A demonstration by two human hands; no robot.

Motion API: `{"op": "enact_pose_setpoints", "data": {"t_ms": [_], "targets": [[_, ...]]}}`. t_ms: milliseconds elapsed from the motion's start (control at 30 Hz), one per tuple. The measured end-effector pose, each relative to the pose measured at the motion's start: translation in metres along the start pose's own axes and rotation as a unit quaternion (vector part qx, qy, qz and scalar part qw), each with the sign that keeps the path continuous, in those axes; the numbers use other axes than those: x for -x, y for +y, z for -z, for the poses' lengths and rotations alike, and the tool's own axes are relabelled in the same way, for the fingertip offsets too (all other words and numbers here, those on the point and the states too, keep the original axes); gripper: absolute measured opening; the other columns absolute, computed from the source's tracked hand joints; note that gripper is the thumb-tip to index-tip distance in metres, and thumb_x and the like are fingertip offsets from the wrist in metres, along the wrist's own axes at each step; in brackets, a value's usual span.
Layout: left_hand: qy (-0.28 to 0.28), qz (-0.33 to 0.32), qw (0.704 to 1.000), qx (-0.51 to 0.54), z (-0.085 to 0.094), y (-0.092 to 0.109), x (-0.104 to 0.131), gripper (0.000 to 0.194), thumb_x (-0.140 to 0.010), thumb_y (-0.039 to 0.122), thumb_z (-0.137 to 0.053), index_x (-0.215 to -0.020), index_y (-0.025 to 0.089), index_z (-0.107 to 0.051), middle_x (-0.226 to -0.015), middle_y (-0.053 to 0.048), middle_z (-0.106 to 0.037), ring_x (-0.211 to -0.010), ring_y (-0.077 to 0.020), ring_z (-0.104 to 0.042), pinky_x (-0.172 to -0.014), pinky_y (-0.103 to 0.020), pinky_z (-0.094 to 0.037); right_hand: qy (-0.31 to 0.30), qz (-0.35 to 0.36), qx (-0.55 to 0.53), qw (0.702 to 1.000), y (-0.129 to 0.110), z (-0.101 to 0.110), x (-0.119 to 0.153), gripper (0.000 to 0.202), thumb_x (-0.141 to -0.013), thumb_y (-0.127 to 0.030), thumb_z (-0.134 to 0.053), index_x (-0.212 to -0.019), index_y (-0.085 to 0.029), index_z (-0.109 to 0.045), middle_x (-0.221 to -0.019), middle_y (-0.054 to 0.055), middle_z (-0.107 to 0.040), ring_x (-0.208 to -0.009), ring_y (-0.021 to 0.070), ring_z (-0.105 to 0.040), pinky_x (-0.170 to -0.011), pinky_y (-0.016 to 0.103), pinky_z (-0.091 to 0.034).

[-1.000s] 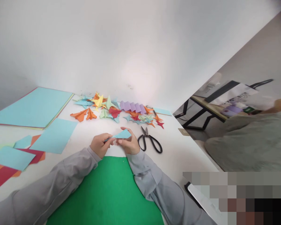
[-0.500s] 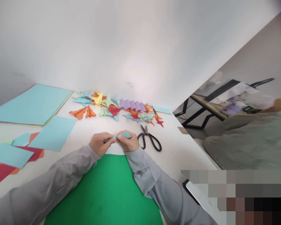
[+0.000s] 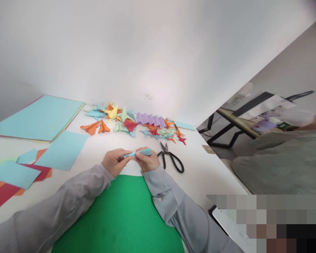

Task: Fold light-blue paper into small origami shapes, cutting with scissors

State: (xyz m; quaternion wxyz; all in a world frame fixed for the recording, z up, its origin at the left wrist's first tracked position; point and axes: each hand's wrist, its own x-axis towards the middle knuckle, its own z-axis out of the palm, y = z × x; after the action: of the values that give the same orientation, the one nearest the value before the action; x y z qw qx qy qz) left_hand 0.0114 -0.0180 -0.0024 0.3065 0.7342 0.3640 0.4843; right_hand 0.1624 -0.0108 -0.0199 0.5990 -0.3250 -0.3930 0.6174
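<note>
Between my two hands is a narrow folded piece of light blue paper (image 3: 146, 152), held just above the table. My left hand (image 3: 114, 161) pinches its left end, and my right hand (image 3: 149, 161) grips the right part with the thumb on top. The fingertips nearly meet at its middle. Below my wrists lies a green sheet (image 3: 121, 214). Black-handled scissors (image 3: 170, 157) rest to the right of my right hand, blades pointing away. Beyond my hands lie folded paper shapes, among them orange ones (image 3: 91, 127), a yellow one (image 3: 112, 112) and a purple pleated strip (image 3: 151, 120).
At the left are a stack of large coloured sheets (image 3: 39, 117), a blue sheet (image 3: 63, 149) and scattered coloured pieces (image 3: 14, 174). A white wall (image 3: 116, 52) rises behind the table. To the right, a person's grey-green clothing (image 3: 281, 163) and a second table with a bag (image 3: 265, 105) show.
The blue paper has turned slightly in my fingers, and more of its left part shows. The whole view has shifted a little, with things appearing slightly farther right.
</note>
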Motion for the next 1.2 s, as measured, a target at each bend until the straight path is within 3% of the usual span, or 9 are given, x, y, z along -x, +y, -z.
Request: {"op": "enact_pose_setpoints", "data": {"t_ms": [100, 233, 433, 933, 1200], "targets": [[-0.005, -0.003, 1.0, 0.011, 0.001, -0.001, 0.0, 0.016, -0.074, 0.021, -0.054, -0.077, 0.013, -0.068, -0.058, -0.002, -0.061, -0.042, -0.0068, -0.053, -0.042, -0.017, -0.042, -0.004, -0.028, -0.027, 0.999, -0.002, 0.001, -0.001, 0.019, -0.049, -0.019, -0.078, -0.062, -0.018, -0.065, -0.051, -0.003, -0.06, -0.047, 0.0092, -0.054, -0.048, 0.022, -0.044], [-0.009, -0.018, 0.999, 0.031, 0.002, -0.001, -0.001, 0.015, -0.075, 0.02, -0.054, -0.076, 0.015, -0.068, -0.056, -0.001, -0.06, -0.041, -0.0063, -0.052, -0.042, -0.017, -0.043, -0.02, -0.03, -0.019, 0.999, -0.001, 0.001, -0.001, 0.041, -0.045, -0.016, -0.08, -0.082, -0.021, -0.065, -0.066, -0.003, -0.065, -0.053, 0.0105, -0.058, -0.052, 0.023, -0.046], [0.001, 0.005, 0.999, 0.034, 0.001, 0.0, -0.001, 0.014, -0.073, 0.023, -0.057, -0.078, 0.014, -0.067, -0.057, 0.0, -0.059, -0.039, -0.006, -0.052, -0.039, -0.017, -0.042, -0.022, -0.017, -0.002, 1.0, -0.001, -0.001, -0.001, 0.018, -0.049, -0.022, -0.078, -0.062, -0.016, -0.066, -0.053, -0.001, -0.063, -0.049, 0.011, -0.055, -0.049, 0.024, -0.045], [0.032, 0.026, 0.999, 0.015, 0.001, 0.002, -0.001, 0.017, -0.075, 0.025, -0.054, -0.067, 0.014, -0.065, -0.056, -0.001, -0.061, -0.036, -0.0055, -0.05, -0.038, -0.018, -0.041, 0.087, -0.076, -0.139, 0.984, -0.008, -0.004, -0.003, 0.02, -0.043, -0.017, -0.081, -0.054, -0.015, -0.065, -0.046, -0.004, -0.06, -0.044, 0.0064, -0.053, -0.045, 0.018, -0.048], [0.033, 0.041, 0.999, 0.005, 0.0, 0.0, -0.001, 0.014, -0.072, 0.025, -0.057, -0.071, 0.013, -0.065, -0.057, -0.002, -0.061, -0.037, -0.0063, -0.051, -0.037, -0.017, -0.04, 0.059, -0.084, -0.133, 0.986, -0.01, -0.003, -0.001, 0.024, -0.044, -0.019, -0.081, -0.064, -0.015, -0.067, -0.05, -0.003, -0.063, -0.047, 0.0074, -0.056, -0.047, 0.018, -0.049]]}}
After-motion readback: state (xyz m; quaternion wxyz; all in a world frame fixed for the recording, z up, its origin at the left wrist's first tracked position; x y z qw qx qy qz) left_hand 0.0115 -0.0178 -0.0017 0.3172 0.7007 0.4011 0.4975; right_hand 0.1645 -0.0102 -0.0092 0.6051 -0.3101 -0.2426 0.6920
